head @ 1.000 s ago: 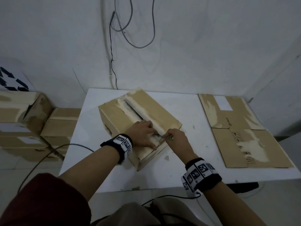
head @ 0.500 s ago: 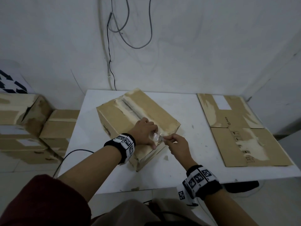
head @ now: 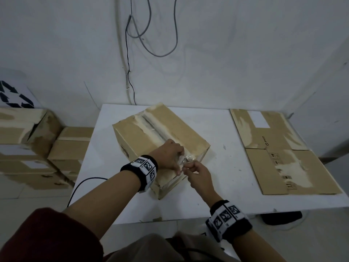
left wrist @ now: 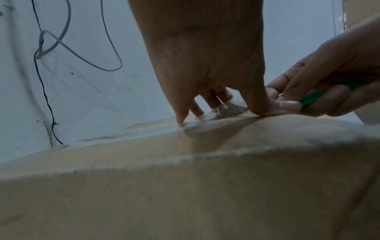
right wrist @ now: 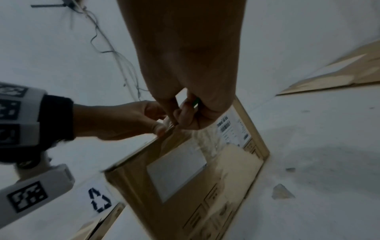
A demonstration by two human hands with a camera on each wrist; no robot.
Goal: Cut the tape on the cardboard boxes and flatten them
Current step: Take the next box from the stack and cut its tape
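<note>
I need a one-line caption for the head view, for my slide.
Two hands peel clear tape from a box on a white table.

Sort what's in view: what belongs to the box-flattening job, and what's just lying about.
In the job: taped cardboard box; clear tape; green-handled cutter; left hand; right hand; flattened boxes; waiting boxes.

Lying about: wall cables; tape scraps.
</note>
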